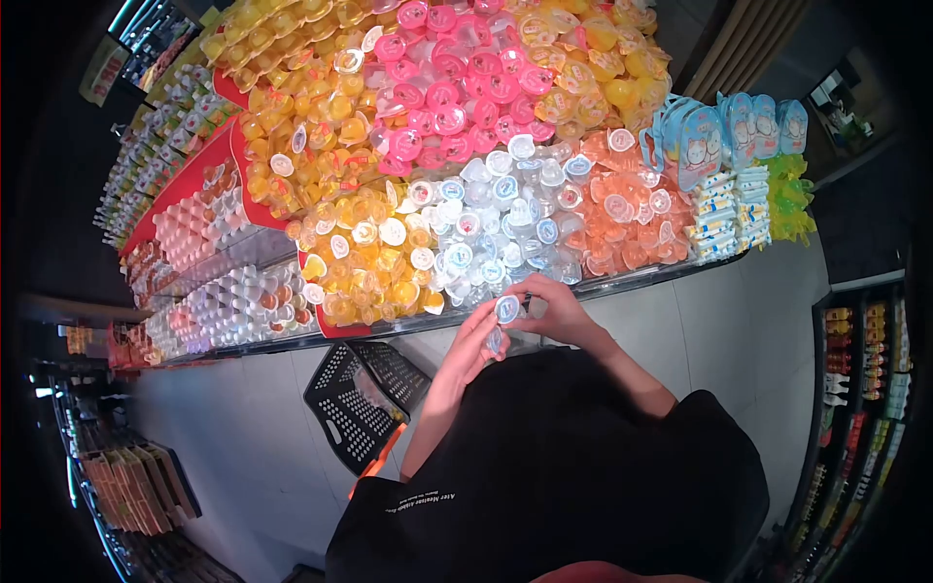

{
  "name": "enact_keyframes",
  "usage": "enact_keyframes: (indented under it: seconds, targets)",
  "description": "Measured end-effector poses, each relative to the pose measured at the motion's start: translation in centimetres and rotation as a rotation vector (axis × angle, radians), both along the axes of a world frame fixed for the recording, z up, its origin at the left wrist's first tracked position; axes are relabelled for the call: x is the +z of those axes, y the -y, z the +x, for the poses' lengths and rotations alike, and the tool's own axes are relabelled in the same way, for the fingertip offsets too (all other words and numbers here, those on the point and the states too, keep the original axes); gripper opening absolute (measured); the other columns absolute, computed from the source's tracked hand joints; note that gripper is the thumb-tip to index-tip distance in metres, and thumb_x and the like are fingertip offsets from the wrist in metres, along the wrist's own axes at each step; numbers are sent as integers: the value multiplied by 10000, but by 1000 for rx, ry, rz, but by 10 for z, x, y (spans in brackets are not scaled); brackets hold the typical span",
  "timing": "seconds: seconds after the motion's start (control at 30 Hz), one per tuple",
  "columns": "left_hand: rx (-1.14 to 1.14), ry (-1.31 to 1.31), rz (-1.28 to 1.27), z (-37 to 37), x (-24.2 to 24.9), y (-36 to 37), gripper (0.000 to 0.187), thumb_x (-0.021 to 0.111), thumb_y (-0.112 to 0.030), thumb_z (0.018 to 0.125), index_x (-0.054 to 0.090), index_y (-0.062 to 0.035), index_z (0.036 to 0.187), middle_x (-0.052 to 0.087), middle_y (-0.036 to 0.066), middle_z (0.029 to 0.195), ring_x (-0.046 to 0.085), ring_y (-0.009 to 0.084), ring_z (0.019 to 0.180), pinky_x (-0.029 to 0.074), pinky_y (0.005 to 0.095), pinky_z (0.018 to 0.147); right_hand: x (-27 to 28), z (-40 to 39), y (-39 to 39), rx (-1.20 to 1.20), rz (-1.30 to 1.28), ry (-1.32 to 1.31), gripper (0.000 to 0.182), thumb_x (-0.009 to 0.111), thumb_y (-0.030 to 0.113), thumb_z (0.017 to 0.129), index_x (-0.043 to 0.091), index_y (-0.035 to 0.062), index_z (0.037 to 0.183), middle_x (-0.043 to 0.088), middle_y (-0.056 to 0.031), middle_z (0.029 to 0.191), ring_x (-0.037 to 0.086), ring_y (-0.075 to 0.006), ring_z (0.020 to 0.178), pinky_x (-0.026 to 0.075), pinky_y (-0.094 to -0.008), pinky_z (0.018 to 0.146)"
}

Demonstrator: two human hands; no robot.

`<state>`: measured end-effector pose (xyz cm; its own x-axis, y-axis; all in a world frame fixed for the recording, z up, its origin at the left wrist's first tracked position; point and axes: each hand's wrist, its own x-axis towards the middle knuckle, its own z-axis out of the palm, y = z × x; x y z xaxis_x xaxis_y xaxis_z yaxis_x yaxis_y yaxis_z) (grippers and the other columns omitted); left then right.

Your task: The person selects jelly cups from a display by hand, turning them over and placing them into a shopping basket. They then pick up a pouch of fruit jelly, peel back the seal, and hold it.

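Observation:
In front of my body, a small clear jelly cup [507,309] with a blue-and-white lid sits between my two hands. My left hand [468,348] has its fingers closed around the cup's left side. Lower in that same hand is a second small clear cup [494,340], partly covered by fingers. From the right, my right hand [552,309] pinches the lidded cup; a dark band shows by its fingers. Just beyond the hands lies a heap of clear jelly cups [505,219] with white and blue lids.
Orange jelly cups [630,219], yellow cups [364,262] and pink cups [457,83] fill the sloped display. Light-blue bags [700,141] stand at its right. A black shopping basket [352,403] is at my left below the display edge. Stocked shelves [860,398] line the far right.

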<state>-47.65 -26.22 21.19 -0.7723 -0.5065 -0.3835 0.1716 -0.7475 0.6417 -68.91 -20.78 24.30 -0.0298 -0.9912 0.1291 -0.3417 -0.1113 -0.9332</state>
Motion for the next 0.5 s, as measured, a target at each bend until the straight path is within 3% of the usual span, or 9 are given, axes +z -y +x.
enact_keyframes:
  seconds: [0.03,0.13,0.23,0.3,0.33,0.4,0.43,0.5]
  targets:
    - [-53,60,-24,-2,-1,0,420,477,-303,1084,494,-58,1425,592,21,953,581,119,699,498,238,571,-2,5,-1,29,-16,-15,438,872,98,733,700,74,1134,657,-26,968,632,-151,904,510,-282,816]
    - [15,89,24,-5,-1,-7,409,504,-308,1072,522,-57,1395,620,11,922,592,102,698,513,235,576,-1,9,0,79,-80,-24,509,869,48,715,680,80,1187,614,-30,912,613,-136,872,509,-268,791]
    - [153,159,89,1,-2,-3,412,527,-319,1060,527,-59,1379,659,32,973,598,96,681,527,235,578,-4,8,-4,68,-56,159,486,818,53,793,641,68,1245,621,-37,966,618,-143,883,516,-277,801]
    - [202,221,10,14,-11,3,399,537,-318,1054,533,-60,1358,674,45,1001,597,92,668,529,237,571,-40,0,-16,-31,387,812,345,699,77,918,596,14,1241,633,-83,1051,643,-189,936,545,-322,859]
    - [246,288,-60,23,-17,5,386,547,-316,1048,540,-61,1337,689,59,1029,595,89,655,531,240,564,-58,-3,-22,-26,386,807,345,699,77,918,596,14,1241,633,-83,1051,643,-189,936,545,-322,859]
    - [274,377,-141,43,-37,6,334,587,-307,1029,556,-63,1256,702,62,1025,589,81,645,516,237,542,-91,-8,-31,-283,569,1348,229,589,116,996,597,-43,1160,651,-153,1129,674,-240,1010,580,-383,906]
    - [287,486,-248,55,-55,5,318,606,-307,1020,558,-66,1221,706,57,1017,584,79,638,508,232,542,-101,-13,-31,-303,627,1425,220,544,115,1019,532,-36,1179,626,-192,1167,650,-291,1089,553,-421,980]
    - [314,624,-317,69,-64,4,292,657,-303,993,559,-72,1141,711,46,997,570,71,626,490,222,545,-101,-17,-16,-342,594,1472,259,517,151,1037,538,-39,1212,620,-205,1205,641,-298,1117,537,-439,1004]
